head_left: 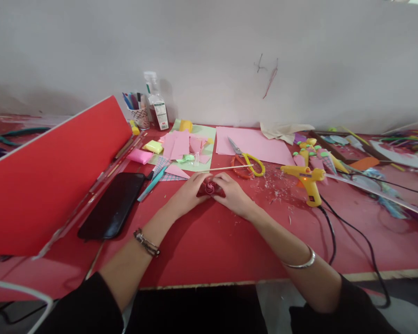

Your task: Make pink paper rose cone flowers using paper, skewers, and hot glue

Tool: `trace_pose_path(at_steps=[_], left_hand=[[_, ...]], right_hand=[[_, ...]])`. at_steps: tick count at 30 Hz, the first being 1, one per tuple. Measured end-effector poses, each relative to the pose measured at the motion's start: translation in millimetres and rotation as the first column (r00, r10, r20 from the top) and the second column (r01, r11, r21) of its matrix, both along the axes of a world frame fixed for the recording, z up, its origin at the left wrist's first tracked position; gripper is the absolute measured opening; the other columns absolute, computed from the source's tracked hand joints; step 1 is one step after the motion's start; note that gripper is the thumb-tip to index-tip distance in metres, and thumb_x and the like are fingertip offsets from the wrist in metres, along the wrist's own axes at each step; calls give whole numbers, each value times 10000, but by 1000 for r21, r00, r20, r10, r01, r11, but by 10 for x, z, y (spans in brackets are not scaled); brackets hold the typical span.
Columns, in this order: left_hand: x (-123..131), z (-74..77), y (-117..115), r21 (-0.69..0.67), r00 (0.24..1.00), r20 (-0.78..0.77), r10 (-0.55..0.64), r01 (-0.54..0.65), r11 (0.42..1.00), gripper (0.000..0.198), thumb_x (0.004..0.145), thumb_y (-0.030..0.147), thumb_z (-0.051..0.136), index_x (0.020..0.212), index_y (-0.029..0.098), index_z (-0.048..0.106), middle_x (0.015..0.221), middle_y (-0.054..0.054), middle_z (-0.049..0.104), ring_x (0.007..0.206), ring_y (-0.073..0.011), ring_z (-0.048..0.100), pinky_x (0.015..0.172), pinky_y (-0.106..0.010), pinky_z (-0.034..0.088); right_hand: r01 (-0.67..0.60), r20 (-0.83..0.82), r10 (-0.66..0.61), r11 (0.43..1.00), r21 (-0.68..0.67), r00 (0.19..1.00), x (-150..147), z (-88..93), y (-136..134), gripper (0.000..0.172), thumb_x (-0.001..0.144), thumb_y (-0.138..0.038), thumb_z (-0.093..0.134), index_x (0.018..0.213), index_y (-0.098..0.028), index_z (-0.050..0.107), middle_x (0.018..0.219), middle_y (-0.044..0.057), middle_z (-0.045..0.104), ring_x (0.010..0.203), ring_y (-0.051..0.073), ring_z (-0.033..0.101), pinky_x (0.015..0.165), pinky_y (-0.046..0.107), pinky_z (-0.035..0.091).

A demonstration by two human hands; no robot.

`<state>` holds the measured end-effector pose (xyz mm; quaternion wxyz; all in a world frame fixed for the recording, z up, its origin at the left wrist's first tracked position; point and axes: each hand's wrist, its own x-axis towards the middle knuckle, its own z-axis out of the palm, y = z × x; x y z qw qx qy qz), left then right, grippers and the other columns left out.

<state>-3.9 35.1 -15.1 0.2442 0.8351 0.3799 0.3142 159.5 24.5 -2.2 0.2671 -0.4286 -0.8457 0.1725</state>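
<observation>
My left hand point(191, 191) and my right hand point(234, 194) meet low over the middle of the red tabletop. Their fingers and thumbs curl around a small dark red spiral piece point(210, 187) with pale pink swirling lines; its exact kind is hard to make out. Both hands are closed on it from either side, hiding its edges. Just beyond the fingertips lies a thin wooden stick point(231, 167), crossing the scissors point(249, 160) with yellow and orange handles. Left of my left hand are a light blue pen-like tool point(153, 183) and pink paper pieces point(177, 144).
A yellow glue gun point(307, 180) with a black cord stands on the right, near paper scraps and small paper cones point(315, 157). Pink sheets point(261, 144) lie behind. On the left are a black phone point(112, 204), a leaning red board point(55, 181), a pen cup point(139, 116) and a glass bottle point(158, 106).
</observation>
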Motion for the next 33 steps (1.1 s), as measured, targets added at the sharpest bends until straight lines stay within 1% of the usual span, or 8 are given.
trace_pose_path(at_steps=[5,9,13,19,25,30,33], left_hand=[[1,0,4,35,1000,-8,8,-8,999,379,739,146,584,1085,157,429,1118,-106,521,1082,-196,480,897,-394,413],[-5,0,6,58,1000,-21,11,-9,998,386,736,124,576,1088,166,425,1129,-102,521,1085,-196,485,895,-393,419],[-14,5,5,76,999,-32,8,-5,997,396,732,98,569,1091,177,423,1128,-93,523,1084,-189,489,895,-385,422],[-19,1,12,99,999,-49,4,1,995,389,730,90,571,1086,155,429,1121,-104,532,1078,-185,494,902,-369,423],[-22,-7,22,128,998,-57,2,5,992,386,730,76,556,1086,153,430,1122,-102,535,1080,-187,492,898,-369,426],[-25,-7,21,136,998,-64,0,8,991,368,737,90,551,1081,147,434,1094,-97,546,1060,-185,500,874,-367,439],[-27,-10,21,159,998,-59,-4,13,987,350,747,89,529,1076,167,434,1080,-80,542,1048,-183,501,861,-373,446]], right_hand=[[-9,-3,9,1000,8,1000,0,-2,-2,256,679,-78,552,925,-148,531,911,69,488,845,178,509,789,360,434],[-19,-2,19,1000,7,1000,1,4,-5,247,702,-81,537,942,-140,535,886,69,500,826,176,519,764,351,446],[-34,-13,35,999,34,999,5,3,-2,257,704,-64,533,946,-151,534,885,62,511,826,170,526,753,339,451],[-52,8,51,997,59,999,7,4,5,224,709,-64,533,914,-156,537,862,53,510,796,158,525,722,322,462],[-36,9,35,998,52,999,2,14,5,189,725,-81,523,909,-117,544,869,78,500,784,160,520,706,314,473],[-29,6,29,999,38,1000,-3,24,-5,178,733,-92,520,907,-122,544,866,72,496,773,154,518,705,308,471],[-22,12,21,999,39,1000,-1,33,-11,179,739,-94,518,912,-130,541,864,66,499,774,153,516,712,311,464]])
